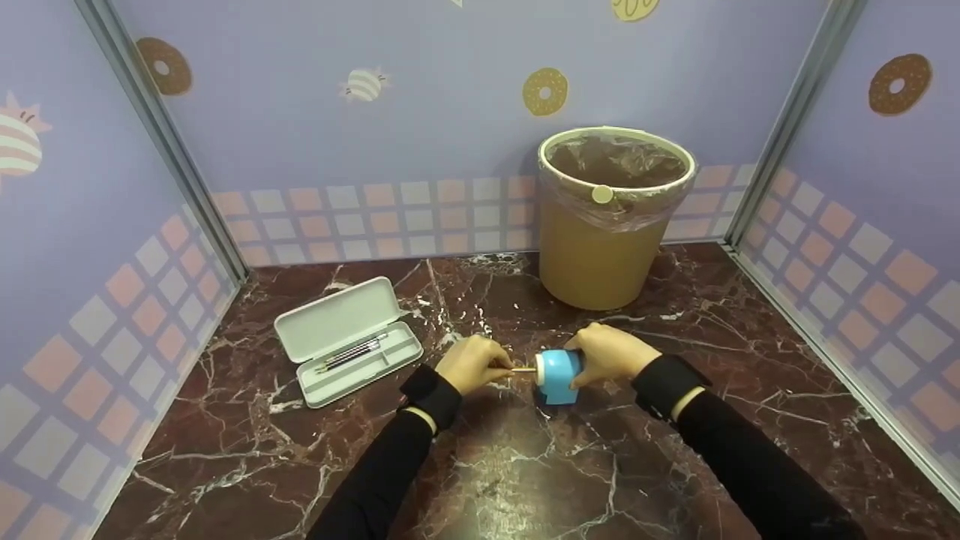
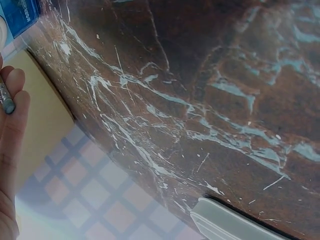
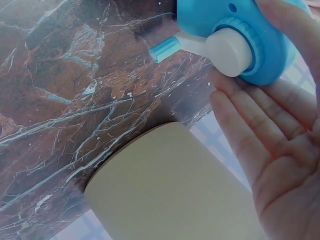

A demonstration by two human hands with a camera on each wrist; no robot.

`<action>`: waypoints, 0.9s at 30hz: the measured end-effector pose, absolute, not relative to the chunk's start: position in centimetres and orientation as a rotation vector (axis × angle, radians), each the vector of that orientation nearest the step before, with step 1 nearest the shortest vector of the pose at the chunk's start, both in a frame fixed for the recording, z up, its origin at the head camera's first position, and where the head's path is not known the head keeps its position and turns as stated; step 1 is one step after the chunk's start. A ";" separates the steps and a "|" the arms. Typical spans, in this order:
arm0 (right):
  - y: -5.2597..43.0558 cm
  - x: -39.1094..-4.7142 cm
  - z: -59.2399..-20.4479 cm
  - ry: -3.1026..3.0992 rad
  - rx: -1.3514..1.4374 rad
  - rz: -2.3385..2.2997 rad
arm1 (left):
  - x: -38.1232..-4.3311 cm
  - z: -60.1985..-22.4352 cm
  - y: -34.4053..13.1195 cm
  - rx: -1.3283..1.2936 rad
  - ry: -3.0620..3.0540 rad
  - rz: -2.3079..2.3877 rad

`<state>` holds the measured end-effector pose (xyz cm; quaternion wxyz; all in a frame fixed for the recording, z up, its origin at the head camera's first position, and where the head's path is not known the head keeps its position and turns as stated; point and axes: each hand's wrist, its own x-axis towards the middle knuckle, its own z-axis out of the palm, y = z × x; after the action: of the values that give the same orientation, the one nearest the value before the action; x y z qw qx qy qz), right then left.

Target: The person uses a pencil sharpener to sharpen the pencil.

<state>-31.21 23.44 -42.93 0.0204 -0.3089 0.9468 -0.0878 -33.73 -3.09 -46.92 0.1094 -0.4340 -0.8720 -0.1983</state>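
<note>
A blue crank pencil sharpener (image 1: 559, 375) stands on the marbled tabletop in the head view. My right hand (image 1: 611, 352) grips its body from the right, thumb on the near side and fingers on the far side. The white crank (image 3: 192, 44) with its light blue knob shows in the right wrist view. From the left, my left hand (image 1: 472, 364) pinches a pencil (image 1: 524, 370) whose other end is in the sharpener's front opening; its tip is hidden there. In the left wrist view the pencil's metal-capped end (image 2: 7, 104) pokes out between the fingers.
A pale pencil case (image 1: 339, 321) lies with its lid up on the left, several pencils (image 1: 352, 354) in its tray. Behind the hands stands a tan bin (image 1: 592, 262) with a clear liner. Patterned panels (image 1: 450, 112) enclose the back and sides.
</note>
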 end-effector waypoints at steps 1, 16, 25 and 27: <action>23.4 -31.2 -42.9 2.935 -0.956 -0.273 | -33.8 -47.0 -3.1 -1.276 -2.564 -0.584; 23.4 -31.1 -42.7 2.929 -0.972 -0.239 | -33.6 -47.3 -3.8 -1.279 -2.570 -0.631; 23.3 -31.0 -42.6 2.913 -0.948 -0.275 | -33.6 -47.1 -3.9 -1.253 -2.599 -0.657; 23.4 -31.0 -42.5 2.916 -0.955 -0.281 | -33.6 -47.0 -3.9 -1.259 -2.599 -0.662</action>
<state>-31.00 23.37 -42.54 0.0303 -0.3098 0.9460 -0.0910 -33.64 -3.89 -47.04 0.0894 -0.4233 -0.8737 -0.2225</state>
